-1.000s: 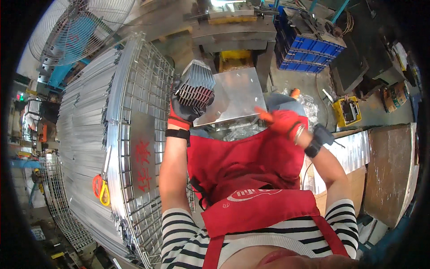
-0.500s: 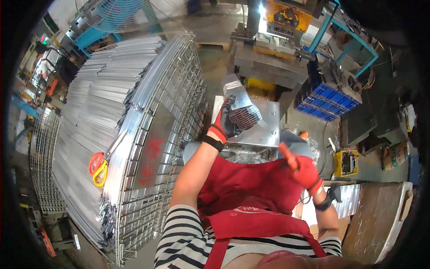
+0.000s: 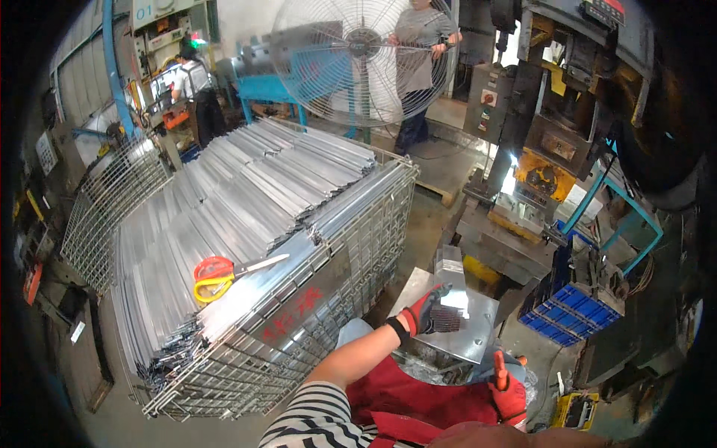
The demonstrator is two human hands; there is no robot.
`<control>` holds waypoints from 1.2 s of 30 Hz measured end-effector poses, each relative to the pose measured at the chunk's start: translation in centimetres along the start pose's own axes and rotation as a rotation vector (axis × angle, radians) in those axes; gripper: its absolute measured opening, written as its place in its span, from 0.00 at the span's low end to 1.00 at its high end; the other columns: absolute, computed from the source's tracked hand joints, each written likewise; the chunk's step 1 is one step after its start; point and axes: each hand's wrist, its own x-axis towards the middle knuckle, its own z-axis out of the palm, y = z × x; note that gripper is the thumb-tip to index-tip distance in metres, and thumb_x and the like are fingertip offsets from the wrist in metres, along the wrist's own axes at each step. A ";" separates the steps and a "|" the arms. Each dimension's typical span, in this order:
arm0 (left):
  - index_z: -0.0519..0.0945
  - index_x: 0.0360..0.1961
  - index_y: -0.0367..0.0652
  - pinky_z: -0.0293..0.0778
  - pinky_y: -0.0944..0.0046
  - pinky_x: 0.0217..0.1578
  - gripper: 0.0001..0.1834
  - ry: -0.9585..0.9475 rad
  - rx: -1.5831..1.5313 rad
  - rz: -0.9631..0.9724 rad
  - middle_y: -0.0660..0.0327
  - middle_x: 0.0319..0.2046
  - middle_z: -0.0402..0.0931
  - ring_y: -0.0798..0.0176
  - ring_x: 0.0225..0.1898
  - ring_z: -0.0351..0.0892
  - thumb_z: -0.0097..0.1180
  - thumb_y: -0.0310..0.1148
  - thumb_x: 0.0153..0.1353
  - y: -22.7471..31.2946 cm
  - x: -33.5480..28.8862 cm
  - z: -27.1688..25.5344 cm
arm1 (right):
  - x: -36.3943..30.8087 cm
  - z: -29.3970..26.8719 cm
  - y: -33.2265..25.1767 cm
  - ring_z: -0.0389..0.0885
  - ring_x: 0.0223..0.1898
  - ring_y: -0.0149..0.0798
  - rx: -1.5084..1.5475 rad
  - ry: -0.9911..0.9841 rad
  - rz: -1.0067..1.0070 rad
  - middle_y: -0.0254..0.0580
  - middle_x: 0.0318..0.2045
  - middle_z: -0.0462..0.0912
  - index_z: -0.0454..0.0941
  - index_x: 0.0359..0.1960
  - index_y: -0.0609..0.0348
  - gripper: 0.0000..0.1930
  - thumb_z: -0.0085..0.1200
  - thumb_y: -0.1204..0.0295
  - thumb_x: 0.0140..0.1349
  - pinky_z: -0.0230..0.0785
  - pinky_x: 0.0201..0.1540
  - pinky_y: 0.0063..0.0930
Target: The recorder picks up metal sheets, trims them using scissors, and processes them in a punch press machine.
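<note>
My left hand, in a black and red glove, is closed at the edge of a stack of shiny metal pieces. The stack sits on a flat metal plate in front of me; its near side shows a dark, ridged edge. My right hand, in a red glove, is low at the right, over the red apron. One finger points up, the others are hard to make out, and I see nothing held in it.
At left stands a wire cage heaped with long metal strips. Red and yellow-handled scissors lie on them. A press machine, a blue crate and a yellow basket are at right. A large fan and two people are beyond.
The view has swung up and left, bringing the fan and people into sight. My left hand stays at the metal stack. My right hand, blurred before, now shows a finger pointing up.
</note>
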 end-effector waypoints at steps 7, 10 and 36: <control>0.65 0.51 0.41 0.70 0.51 0.46 0.30 0.123 0.122 -0.113 0.43 0.44 0.70 0.47 0.42 0.74 0.50 0.51 0.54 -0.4 1.1 0.7 | 0.1 3.2 2.3 0.77 0.38 0.47 -0.177 -0.254 0.031 0.46 0.35 0.78 0.73 0.42 0.53 0.24 0.61 0.60 0.41 0.67 0.37 0.35; 0.66 0.49 0.38 0.71 0.54 0.43 0.31 0.172 0.162 -0.076 0.43 0.41 0.71 0.48 0.40 0.75 0.50 0.54 0.53 -1.1 0.5 0.4 | 1.1 3.3 5.6 0.77 0.38 0.43 0.179 0.054 -0.064 0.43 0.34 0.79 0.73 0.44 0.50 0.25 0.61 0.59 0.42 0.65 0.38 0.34; 0.41 0.62 0.38 0.68 0.52 0.32 0.60 0.802 2.322 0.117 0.47 0.37 0.64 0.47 0.35 0.69 0.59 0.60 0.35 -8.5 -0.3 0.9 | 25.3 -5.9 1.4 0.74 0.35 0.54 -0.201 0.127 0.050 0.53 0.30 0.77 0.74 0.31 0.60 0.23 0.53 0.51 0.47 0.65 0.36 0.41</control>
